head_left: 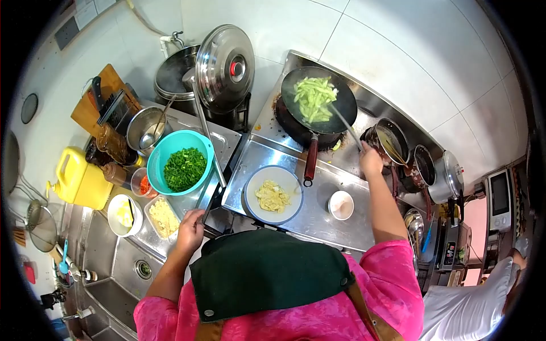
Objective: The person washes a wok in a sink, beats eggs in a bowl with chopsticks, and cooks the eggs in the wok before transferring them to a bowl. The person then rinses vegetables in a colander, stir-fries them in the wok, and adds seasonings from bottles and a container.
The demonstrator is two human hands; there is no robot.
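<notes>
My right hand (372,162) is closed round the handle of a long metal cooking utensil (347,122), whose head is lost among pale green vegetable pieces (314,99). These lie in a dark wok (290,91) on the burner, its red-brown handle pointing toward me. Down at the counter's front edge, my left hand (191,230) has its fingers curled; what they grip, if anything, is hidden. Between my hands stand a blue-rimmed plate (252,207) of cooked yellow egg (272,196) and a small white cup (340,205).
A turquoise bowl (208,152) of chopped greens stands left, beside a tub (163,217) of pale minced food. Behind it is a large pot (170,74) with a tilted lid (224,68). Several pans (418,167) line the right. A person in white (466,301) is at lower right.
</notes>
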